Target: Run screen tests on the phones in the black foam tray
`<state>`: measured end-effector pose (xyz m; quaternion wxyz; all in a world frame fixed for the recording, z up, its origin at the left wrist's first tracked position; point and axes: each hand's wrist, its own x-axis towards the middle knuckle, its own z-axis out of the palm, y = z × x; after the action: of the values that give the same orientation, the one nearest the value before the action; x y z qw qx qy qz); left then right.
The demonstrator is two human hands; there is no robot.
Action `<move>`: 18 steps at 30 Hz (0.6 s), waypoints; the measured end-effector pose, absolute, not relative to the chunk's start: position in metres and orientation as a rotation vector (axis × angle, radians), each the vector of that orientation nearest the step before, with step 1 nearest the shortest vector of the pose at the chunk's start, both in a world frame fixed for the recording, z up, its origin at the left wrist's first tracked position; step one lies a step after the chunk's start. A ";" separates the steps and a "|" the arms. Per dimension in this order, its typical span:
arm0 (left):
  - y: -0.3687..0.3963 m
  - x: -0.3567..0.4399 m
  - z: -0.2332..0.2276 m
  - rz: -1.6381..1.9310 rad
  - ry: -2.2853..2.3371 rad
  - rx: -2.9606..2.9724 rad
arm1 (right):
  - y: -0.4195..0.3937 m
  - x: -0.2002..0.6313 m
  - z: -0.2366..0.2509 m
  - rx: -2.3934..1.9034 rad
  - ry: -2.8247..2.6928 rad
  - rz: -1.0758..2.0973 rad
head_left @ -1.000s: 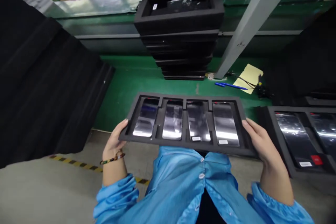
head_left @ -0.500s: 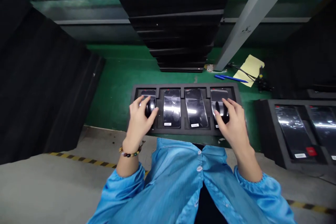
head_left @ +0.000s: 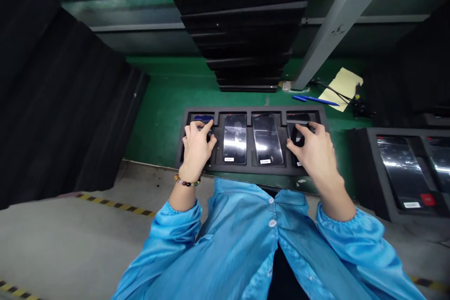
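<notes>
Since half a second ago, fingertips have been curled onto the outer phones: left hand (head_left: 197,147), right hand (head_left: 314,152), neither grip closed. Glossy glass could be smudged or dropped if pinched poorly from the foam tray (head_left: 253,170).

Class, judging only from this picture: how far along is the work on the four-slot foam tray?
Done: the foam tray lies flat on the green bench. In hand: the left hand fingers the leftmost phone; the right hand fingers the rightmost phone. Left: the two middle phones lie untouched in their slots.
</notes>
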<state>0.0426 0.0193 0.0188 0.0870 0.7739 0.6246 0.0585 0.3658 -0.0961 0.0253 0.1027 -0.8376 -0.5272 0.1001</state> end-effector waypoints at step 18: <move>0.018 0.019 0.030 0.187 1.834 2.276 | -0.114 0.360 0.051 -2.635 -1.557 0.373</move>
<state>0.0188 0.0178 0.0299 0.1064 0.7727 0.6226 0.0635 0.3595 -0.1142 0.0514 0.0291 -0.8543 -0.5047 0.1210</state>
